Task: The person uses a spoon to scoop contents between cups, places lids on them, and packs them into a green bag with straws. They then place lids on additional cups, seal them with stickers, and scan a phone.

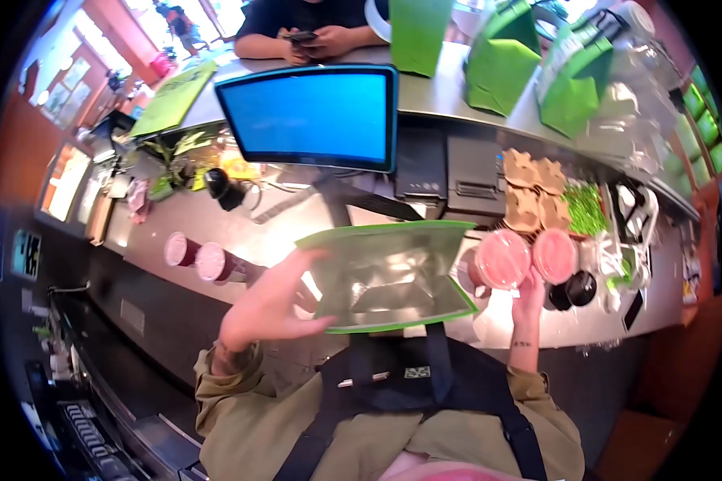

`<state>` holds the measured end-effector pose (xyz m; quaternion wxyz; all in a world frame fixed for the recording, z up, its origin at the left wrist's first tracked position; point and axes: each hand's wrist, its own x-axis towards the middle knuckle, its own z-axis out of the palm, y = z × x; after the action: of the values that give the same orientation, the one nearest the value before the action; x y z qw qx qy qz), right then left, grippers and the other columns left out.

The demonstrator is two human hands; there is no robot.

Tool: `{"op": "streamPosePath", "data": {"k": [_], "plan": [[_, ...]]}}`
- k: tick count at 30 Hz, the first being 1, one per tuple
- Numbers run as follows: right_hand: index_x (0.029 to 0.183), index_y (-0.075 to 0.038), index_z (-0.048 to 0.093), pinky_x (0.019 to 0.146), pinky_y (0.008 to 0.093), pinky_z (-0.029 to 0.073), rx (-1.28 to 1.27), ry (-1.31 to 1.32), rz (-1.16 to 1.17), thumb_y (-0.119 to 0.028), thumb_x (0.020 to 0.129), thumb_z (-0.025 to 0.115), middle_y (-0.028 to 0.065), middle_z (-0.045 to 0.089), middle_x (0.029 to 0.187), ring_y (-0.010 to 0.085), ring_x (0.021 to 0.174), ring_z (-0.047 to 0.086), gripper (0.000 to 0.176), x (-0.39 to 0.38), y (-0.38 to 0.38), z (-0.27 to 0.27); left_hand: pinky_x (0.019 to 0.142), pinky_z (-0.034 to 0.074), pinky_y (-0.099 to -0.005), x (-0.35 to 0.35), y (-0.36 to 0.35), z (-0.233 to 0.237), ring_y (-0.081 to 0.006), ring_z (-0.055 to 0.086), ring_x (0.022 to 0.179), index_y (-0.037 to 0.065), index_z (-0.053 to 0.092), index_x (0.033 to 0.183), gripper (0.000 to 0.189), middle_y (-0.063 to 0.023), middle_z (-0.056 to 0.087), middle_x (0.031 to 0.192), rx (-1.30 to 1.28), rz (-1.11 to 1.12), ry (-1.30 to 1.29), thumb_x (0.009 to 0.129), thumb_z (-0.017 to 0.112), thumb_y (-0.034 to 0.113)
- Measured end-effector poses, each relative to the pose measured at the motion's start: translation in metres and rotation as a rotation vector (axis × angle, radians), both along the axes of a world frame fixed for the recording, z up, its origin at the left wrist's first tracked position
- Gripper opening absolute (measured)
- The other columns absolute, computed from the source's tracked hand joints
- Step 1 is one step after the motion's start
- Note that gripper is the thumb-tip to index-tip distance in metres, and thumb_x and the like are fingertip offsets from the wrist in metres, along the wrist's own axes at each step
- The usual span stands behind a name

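At the far left of the steel surface (148, 240), two cups of dark red drink (182, 250) sit side by side. Right of them, your left hand (261, 309) grips the left side of the green bag (389, 276), thumb and fingers spread along it. The bag is in front of you, its silvery mouth turned up and gaping, with its long axis running left to right. Behind it is the blue-lit monitor (309, 116). Just off the mouth's right end are the left pink-topped cup (503, 259) and, beside it, the right pink-topped cup (554, 255). Your right hand (526, 301) is closed around both, though the cups hide some fingers; it is the nearer hand to them. Cardboard cup carriers (521, 206) lie beyond the cups.
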<state>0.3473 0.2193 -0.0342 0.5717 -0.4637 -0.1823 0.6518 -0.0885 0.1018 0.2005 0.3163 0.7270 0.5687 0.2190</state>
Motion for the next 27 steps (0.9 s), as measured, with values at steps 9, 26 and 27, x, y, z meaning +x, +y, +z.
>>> {"op": "streamPosePath", "data": {"k": [9, 26, 27], "plan": [[0.111, 0.003, 0.056, 0.076, 0.0221, 0.046, 0.321, -0.753, -0.243, -0.007, 0.088, 0.066, 0.0062, 0.064, 0.096, 0.0078, 0.087, 0.057, 0.027, -0.021, -0.009, 0.032, 0.064, 0.051, -0.0258, 0.003, 0.014, -0.012, -0.0153, 0.059, 0.076, 0.003, 0.042, 0.132, 0.075, -0.0128, 0.048, 0.125, 0.102, -0.016, -0.042, 0.068, 0.078, 0.017], [0.065, -0.014, 0.046, 0.038, 0.0216, 0.015, 0.237, -0.731, 0.718, -0.029, 0.092, 0.057, -0.011, 0.03, 0.051, 0.0016, 0.04, 0.025, 0.033, -0.026, 0.06, 0.281, 0.072, 0.048, -0.0348, 0.022, 0.043, -0.025, -0.028, 0.057, 0.071, 0.004, 0.046, 0.13, 0.088, -0.0156, 0.056, 0.11, 0.311, -0.071, 0.037, 0.054, 0.081, 0.032], [0.067, -0.013, 0.047, 0.038, 0.0218, 0.018, 0.277, -0.795, 0.761, -0.028, 0.093, 0.056, -0.0095, 0.032, 0.052, 0.0028, 0.042, 0.027, 0.031, -0.026, 0.059, 0.314, 0.08, 0.046, -0.0375, 0.026, 0.045, -0.018, -0.0331, 0.056, 0.084, 0.004, 0.045, 0.129, 0.091, -0.0174, 0.055, 0.108, 0.165, -0.05, 0.045, 0.052, 0.081, 0.035]]}}
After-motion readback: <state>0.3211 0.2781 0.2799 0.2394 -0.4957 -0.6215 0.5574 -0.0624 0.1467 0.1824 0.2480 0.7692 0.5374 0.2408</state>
